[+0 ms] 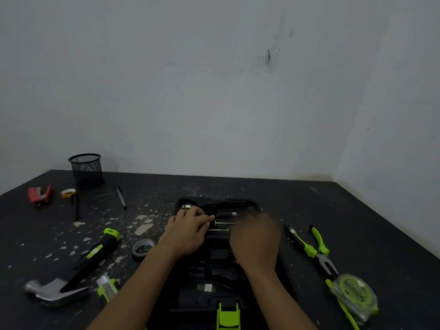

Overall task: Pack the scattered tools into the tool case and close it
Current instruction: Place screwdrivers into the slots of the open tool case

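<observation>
A black tool case (238,203) lies open in front of me with a green latch (228,315) at its near edge. Both hands rest over its middle slots. My left hand (185,232) pinches the handle end of a small green-and-black screwdriver (222,223); a second thin screwdriver (217,230) lies just below it. My right hand (256,241) is blurred and covers the other ends, so its grip is unclear. Outside the case lie a claw hammer (78,265), a utility knife (107,288), a tape roll (142,248), pliers (319,248), a screwdriver (296,239) and a tape measure (354,296).
At the back left of the dark, paint-flecked table (357,210) stand a black mesh pen cup (87,170), a red stapler (40,195), a small yellow tape roll (68,193) and a pen (121,196). White walls close the table's back and right sides.
</observation>
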Available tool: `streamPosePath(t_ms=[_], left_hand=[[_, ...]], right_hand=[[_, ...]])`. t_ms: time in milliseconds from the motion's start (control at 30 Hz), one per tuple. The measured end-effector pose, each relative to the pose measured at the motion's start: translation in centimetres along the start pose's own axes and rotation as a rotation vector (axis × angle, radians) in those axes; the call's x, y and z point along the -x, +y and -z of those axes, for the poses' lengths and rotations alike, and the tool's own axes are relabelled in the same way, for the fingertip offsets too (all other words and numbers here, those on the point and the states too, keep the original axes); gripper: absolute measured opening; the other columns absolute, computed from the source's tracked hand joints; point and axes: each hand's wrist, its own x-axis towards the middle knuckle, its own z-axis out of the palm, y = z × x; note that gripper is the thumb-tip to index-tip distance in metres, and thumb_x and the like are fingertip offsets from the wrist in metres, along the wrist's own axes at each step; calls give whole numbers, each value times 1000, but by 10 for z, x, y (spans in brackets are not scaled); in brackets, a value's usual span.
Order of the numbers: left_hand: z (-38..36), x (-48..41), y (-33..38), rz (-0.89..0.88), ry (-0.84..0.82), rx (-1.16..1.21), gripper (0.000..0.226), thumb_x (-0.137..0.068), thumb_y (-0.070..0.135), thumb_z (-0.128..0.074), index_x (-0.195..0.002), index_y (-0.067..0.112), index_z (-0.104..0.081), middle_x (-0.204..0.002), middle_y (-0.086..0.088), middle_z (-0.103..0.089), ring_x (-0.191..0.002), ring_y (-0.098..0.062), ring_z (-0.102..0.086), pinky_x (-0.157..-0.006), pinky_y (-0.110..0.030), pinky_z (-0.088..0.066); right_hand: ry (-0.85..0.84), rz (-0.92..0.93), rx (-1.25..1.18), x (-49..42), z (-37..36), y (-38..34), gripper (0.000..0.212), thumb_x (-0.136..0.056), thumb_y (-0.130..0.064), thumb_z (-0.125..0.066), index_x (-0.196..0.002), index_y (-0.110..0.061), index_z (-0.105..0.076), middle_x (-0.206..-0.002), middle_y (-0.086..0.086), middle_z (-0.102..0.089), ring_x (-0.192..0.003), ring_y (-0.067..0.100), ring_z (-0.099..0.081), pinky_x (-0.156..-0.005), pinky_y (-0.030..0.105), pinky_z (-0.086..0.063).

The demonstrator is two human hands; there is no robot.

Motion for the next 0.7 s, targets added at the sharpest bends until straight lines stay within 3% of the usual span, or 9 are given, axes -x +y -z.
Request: streamPosePath(t_ms=[167, 267, 400, 533, 700], left_hand=[[-1, 0, 0, 5, -5, -16, 37, -102, 42, -35, -136, 44, -49, -133, 15, -41, -126, -18, -34, -107, -40, -28], [0, -1, 0, 7, -7, -17, 37, -102, 42, -34, -137, 43, -48, -134, 14, -41, -127, -19, -33, -108, -41, -27], [-1, 1, 3, -1, -14, -47, 38, -102, 43, -33, -138, 43, -47, -135, 14, -40, -128, -19, -32, -107, -42, -27], [2, 2, 5, -3, -20, -53, 39, -102, 45, -33, -137, 42, -48, -135, 14, -40, -129, -19, -32, -107, -42, -26], [3, 9, 12, -23, -10, -100, 57, -92, 70, -30, -136, 39, -50, -131, 13, -42, -126, -17, -34, -107, -43, -27]], right_hand=[[14, -56, 60, 0, 2, 1, 18, -82, -27, -59, -88, -15, -70, -98, 8, -63, -91, 31, -55, -82, 45, -41], [-5, 3, 30, -2, 0, 3, 32, -82, -29, -42, -80, -14, -71, -93, 7, -64, -83, 29, -58, -81, 46, -43], [36, 99, -18, -4, -1, 8, 43, -78, -29, -30, -68, -11, -67, -87, 10, -64, -71, 31, -58, -64, 41, -48], [-9, 141, -56, -5, 2, 12, 47, -79, -33, -25, -70, -10, -64, -91, 9, -63, -76, 31, -56, -70, 43, -45], [-44, 163, 10, -2, 1, 8, 32, -83, -33, -42, -82, -15, -68, -97, 2, -61, -86, 25, -56, -80, 43, -44]])
